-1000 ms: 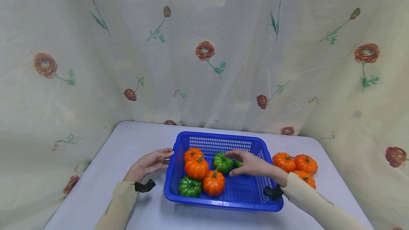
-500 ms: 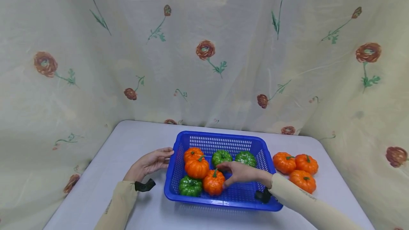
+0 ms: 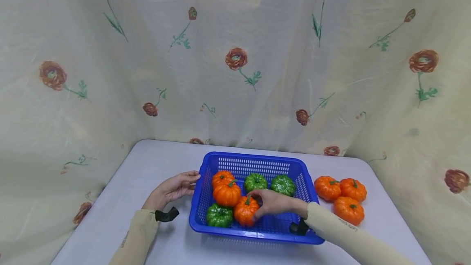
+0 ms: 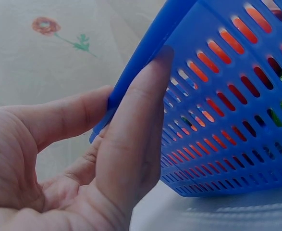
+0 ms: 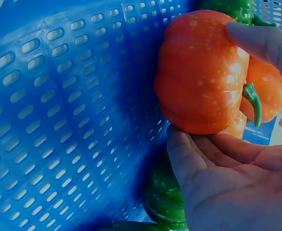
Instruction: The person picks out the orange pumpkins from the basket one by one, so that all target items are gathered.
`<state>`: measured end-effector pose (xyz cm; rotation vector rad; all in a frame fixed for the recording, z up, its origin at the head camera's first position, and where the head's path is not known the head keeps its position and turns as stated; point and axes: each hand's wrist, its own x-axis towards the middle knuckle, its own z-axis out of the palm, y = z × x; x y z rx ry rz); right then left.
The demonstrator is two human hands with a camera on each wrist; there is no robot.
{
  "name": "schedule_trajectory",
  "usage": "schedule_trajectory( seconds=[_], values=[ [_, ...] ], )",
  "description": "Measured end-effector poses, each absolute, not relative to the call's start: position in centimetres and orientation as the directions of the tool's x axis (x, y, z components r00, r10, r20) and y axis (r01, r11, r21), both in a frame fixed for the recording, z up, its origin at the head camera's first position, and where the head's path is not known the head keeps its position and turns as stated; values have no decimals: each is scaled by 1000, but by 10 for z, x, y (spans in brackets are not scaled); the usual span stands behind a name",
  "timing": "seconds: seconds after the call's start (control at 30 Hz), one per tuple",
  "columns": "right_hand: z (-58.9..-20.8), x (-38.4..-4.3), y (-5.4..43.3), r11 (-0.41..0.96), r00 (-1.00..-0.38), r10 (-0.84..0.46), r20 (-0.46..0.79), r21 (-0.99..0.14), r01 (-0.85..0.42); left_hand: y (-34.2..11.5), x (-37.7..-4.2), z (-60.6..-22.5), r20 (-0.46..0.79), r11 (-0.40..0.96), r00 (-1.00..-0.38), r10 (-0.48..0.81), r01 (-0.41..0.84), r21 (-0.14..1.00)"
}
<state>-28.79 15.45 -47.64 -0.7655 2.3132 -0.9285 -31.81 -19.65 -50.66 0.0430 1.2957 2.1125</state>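
Note:
My left hand pinches the left rim of a blue plastic basket; in the left wrist view, the thumb and fingers lie on either side of that rim. Inside the basket, my right hand grips a small orange pumpkin at the front. Its thumb and fingers sit on opposite sides of the pumpkin in the right wrist view, with the green stem between. Two more orange pumpkins, one being the nearer pumpkin, lie behind it on the left. A green pumpkin rests in the front left corner.
Two other green pumpkins, the right one and the middle one, sit toward the basket's back. Outside it on the right, three orange pumpkins stand grouped on the white table. A flowered curtain hangs behind.
My right hand has left the green pumpkins at the back right and moved left and forward onto the front orange pumpkin, closing around it. The left hand stays on the rim.

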Motion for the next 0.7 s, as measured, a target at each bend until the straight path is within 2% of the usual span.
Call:
schedule_trajectory(
  seconds=[0.37,0.7],
  values=[
    [-462,-287,171,628,-740,-628,-240,-718,-300,-199,-318,-510,-271,-289,-771,576,-502,815],
    [-429,-282,205,628,-764,-589,-264,-744,-227,-198,-313,-500,-239,-293,-757,608,-494,819]
  ],
)
